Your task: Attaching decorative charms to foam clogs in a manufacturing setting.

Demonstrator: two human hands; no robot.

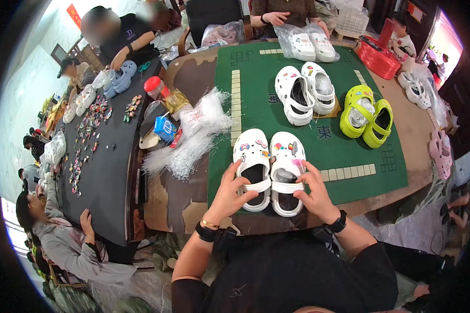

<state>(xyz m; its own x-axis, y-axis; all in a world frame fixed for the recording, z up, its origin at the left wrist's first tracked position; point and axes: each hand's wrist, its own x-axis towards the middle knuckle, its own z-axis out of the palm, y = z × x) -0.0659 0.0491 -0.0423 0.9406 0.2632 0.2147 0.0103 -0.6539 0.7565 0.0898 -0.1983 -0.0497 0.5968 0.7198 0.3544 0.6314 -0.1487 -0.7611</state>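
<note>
A pair of white clogs with colourful charms stands side by side before me, toes pointing away. My left hand [228,192] grips the left white clog [251,147], fingers along its outer side and thumb at the opening. On the other side, my right hand [316,191] holds the right white clog [287,148] by its outer edge near the strap. Clear plastic stuffing shows inside the right clog. Beyond them sit another white pair of clogs [293,89] and a lime-green pair [357,116], also with charms.
A green mat [350,190] covers much of the brown table. White plastic strands [196,130], a blue carton [165,128] and a red-lidded jar [154,86] lie left. Red twine [376,58] stands at the far right. Co-workers handle clogs and charms at a dark table [107,172].
</note>
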